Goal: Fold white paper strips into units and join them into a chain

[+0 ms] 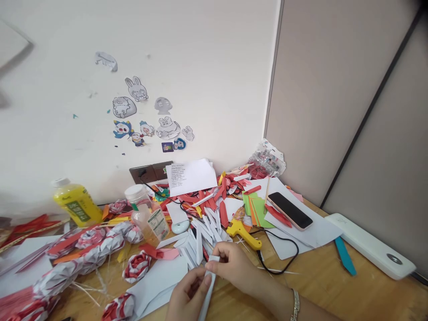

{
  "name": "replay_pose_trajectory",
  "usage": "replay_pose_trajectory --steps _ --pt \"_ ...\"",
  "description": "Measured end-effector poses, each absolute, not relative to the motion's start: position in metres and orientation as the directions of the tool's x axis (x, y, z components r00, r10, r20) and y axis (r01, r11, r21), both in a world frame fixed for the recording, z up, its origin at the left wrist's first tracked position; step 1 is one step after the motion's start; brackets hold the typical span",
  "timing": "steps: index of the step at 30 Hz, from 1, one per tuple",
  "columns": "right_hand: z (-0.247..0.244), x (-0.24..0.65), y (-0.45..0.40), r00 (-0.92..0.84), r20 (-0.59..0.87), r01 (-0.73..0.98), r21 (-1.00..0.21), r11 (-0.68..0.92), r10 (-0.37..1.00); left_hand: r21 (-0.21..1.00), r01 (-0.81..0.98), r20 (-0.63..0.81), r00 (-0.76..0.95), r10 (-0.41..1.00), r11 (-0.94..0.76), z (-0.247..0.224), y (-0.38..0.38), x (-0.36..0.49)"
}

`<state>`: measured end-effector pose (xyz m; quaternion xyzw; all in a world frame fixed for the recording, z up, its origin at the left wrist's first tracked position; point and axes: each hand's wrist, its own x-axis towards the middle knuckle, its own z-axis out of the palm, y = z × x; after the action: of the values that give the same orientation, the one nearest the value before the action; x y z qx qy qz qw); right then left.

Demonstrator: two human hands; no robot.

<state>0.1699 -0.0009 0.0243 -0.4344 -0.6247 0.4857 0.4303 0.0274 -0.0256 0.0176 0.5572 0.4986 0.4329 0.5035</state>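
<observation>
The wooden table bears a long white device at its right. Over the table's near middle, the right hand and left hand pinch narrowly; mid-table lies a yellow glue gun. Both hands grip a slim white paper strip there, at the table's near middle.

One head-worn camera is looking forward and down over a wooden desk, facing the white wall behind it and catching a grey partition at right. The left hand and right hand are appearing close up, low in view.
</observation>
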Motion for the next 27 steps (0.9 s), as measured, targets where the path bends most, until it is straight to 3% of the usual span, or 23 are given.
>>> replay_pose_trajectory --steps 7,17,27 --pt "0.024 0.168 -0.002 -0.241 0.140 0.130 -0.976 0.175 0.960 0.993 0.116 -0.050 0.125 0.991 0.035 0.018 -0.026 0.028" --pt "0.027 0.167 -0.006 -0.252 0.113 0.177 -0.971 0.161 0.961 0.982 -0.089 -0.144 0.201 0.969 0.165 0.010 -0.027 0.033" --pt "0.031 0.168 -0.008 -0.250 0.127 0.237 -0.953 0.188 0.960 0.985 -0.036 -0.150 0.272 0.951 0.166 0.008 -0.023 0.032"
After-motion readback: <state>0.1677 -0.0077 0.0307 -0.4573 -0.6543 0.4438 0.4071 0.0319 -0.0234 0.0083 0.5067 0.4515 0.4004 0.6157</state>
